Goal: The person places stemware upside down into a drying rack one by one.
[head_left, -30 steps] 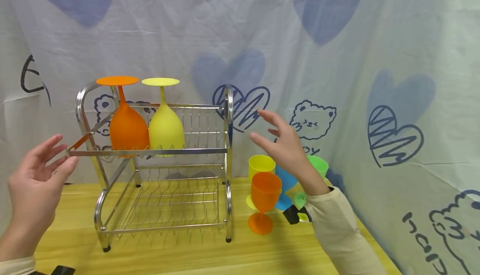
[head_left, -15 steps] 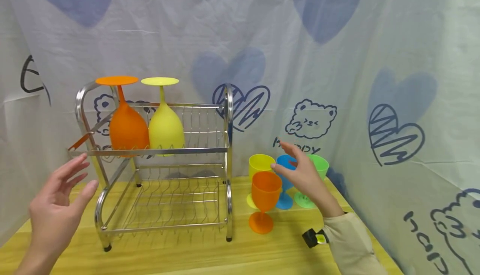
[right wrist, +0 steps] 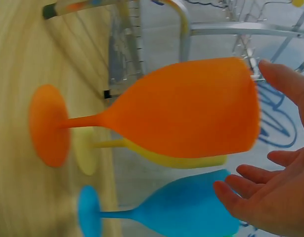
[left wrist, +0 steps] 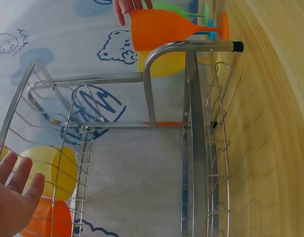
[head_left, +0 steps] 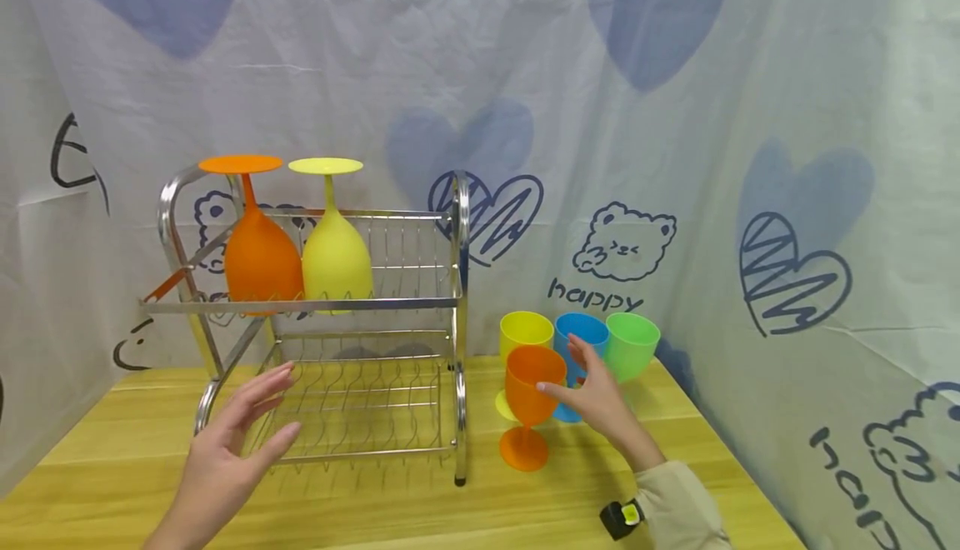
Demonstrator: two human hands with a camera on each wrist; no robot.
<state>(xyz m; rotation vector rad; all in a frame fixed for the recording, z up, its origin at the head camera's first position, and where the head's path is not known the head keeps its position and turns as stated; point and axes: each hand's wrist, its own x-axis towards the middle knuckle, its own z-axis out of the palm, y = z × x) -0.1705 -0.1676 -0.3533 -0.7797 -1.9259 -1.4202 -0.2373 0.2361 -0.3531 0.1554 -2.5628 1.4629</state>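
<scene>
An orange goblet (head_left: 528, 392) stands upright on the table, right of the metal dish rack (head_left: 461, 367). My right hand (head_left: 602, 407) is at its right side, thumb and fingers spread around the bowl near the rim. In the right wrist view, thumb and fingers of the right hand (right wrist: 278, 197) stand apart, and a gap shows between them and the orange bowl. My left hand (head_left: 225, 454) is in front of the rack's lower tier, fingers relaxed, holding nothing. Close behind the orange goblet stand a yellow goblet (head_left: 522, 330), a blue goblet (head_left: 582, 330) and a green goblet (head_left: 632, 347).
On the rack's upper tier, an upside-down orange goblet (head_left: 262, 265) and an upside-down yellow goblet (head_left: 337, 262) sit side by side at the left. The rack's lower tier is bare wire. A printed curtain (head_left: 360, 58) hangs behind the wooden table (head_left: 360, 512).
My right hand has come down to the orange goblet from beside the rack's upper tier. My left hand has moved down and right, from the rack's left side to its front.
</scene>
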